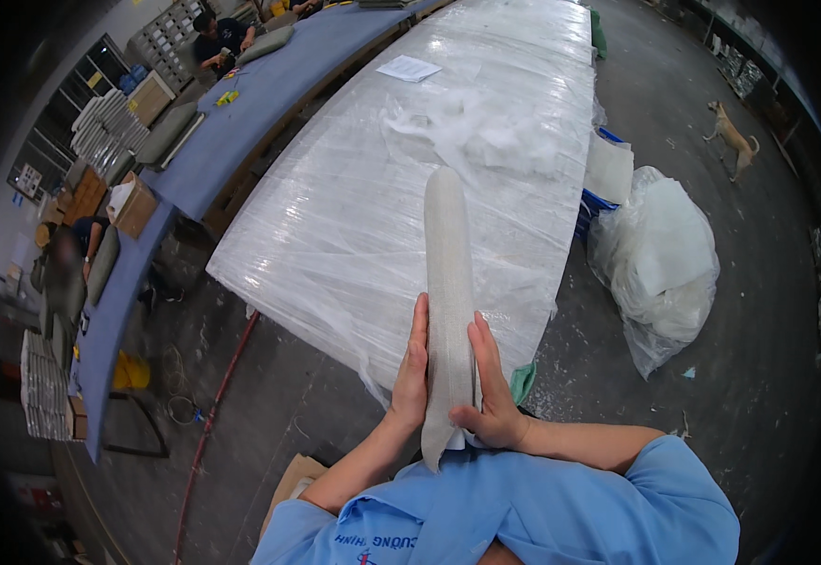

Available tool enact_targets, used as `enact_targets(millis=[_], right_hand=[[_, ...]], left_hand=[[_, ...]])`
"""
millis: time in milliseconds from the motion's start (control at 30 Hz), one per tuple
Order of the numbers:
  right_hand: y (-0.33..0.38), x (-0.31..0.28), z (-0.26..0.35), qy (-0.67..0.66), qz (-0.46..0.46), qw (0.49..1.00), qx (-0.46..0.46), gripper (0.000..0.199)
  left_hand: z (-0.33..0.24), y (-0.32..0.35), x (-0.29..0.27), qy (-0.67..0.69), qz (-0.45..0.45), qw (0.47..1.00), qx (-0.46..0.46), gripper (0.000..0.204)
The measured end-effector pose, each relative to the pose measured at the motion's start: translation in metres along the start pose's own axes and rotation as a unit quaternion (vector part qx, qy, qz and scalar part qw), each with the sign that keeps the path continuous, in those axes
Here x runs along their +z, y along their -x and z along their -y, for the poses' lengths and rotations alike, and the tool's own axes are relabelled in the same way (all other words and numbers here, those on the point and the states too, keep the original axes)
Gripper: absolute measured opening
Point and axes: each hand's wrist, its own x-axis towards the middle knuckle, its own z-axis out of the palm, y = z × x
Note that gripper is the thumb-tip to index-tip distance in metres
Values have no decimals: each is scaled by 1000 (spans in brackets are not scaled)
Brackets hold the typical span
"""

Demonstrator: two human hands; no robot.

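Close to the chest, the left hand (pixel 411 370) and right hand (pixel 491 388) press flat against either side of a white mesh roll (pixel 448 282), fingers straight and together. The roll stands upright between the palms, over the plastic-wrapped tabletop (pixel 354 207) beyond.

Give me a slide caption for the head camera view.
Both hands, left hand and right hand, press a rolled white mesh between flat palms.
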Motion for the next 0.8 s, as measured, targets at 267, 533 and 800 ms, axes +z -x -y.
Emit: enact_targets(millis=[267,533,800], right_hand=[[-19,-18,-3,-98,-39,990,98,83],[-49,15,5,-66,-116,988,80,80],[-37,8,-1,-24,-125,991,38,81]], left_hand=[[2,-2,-8,28,5,999,15,98],[-9,-8,-2,6,23,1000,7,97],[-36,-5,26,-200,12,979,42,94]])
